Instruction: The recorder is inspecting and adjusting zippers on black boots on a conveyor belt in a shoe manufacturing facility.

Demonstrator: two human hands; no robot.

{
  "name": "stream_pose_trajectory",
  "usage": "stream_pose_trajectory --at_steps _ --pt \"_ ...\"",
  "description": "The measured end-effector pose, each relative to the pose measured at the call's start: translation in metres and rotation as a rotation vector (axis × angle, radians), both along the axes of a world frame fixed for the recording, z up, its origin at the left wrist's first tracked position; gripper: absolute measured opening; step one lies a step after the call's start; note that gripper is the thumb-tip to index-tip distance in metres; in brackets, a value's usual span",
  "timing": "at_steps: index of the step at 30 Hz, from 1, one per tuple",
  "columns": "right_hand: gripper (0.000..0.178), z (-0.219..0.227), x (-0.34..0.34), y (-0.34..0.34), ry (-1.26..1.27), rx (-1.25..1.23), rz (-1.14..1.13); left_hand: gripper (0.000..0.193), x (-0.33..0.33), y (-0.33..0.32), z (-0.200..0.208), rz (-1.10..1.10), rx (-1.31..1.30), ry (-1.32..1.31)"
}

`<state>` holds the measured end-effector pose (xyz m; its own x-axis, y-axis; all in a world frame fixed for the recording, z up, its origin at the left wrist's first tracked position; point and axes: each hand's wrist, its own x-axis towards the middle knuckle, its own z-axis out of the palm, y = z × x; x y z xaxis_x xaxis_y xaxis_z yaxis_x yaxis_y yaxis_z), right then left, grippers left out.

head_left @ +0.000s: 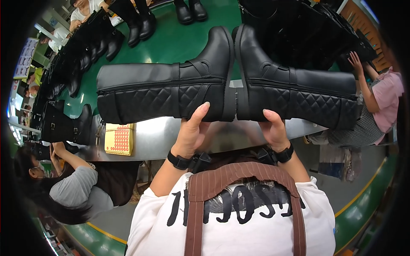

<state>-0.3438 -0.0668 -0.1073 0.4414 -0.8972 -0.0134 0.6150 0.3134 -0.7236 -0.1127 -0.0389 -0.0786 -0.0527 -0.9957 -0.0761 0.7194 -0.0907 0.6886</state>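
Note:
A tall black boot with a side zip, straps and a quilted panel lies sideways in my left hand. Its shaft points left, and my thumb presses on the heel area. My right hand grips a matching black boot, its shaft toward the right. The two boots are held sole against sole, or nearly so, with their toes toward the far side. Both hands are closed at the heel ends; the fingers underneath are mostly hidden. Each wrist wears a black band.
Below the boots runs a metal table edge, with a green surface beyond. A stack of yellow cards with red dots lies at left. Several black boots stand around. Co-workers sit left and right.

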Motion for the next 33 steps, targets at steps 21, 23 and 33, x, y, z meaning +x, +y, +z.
stream_pose_trajectory --at_steps 21,23,33 --pt "0.049 0.013 0.024 -0.064 -0.035 0.039 0.100 0.069 0.012 0.012 -0.010 0.202 -0.606 -1.105" --pt "0.050 0.008 0.015 -0.058 -0.073 0.005 0.168 0.073 0.012 -0.002 -0.006 0.170 -0.523 -0.876" --pt "0.052 0.002 0.006 -0.033 -0.173 -0.073 0.258 0.057 -0.002 -0.021 -0.033 -0.145 0.033 0.147"
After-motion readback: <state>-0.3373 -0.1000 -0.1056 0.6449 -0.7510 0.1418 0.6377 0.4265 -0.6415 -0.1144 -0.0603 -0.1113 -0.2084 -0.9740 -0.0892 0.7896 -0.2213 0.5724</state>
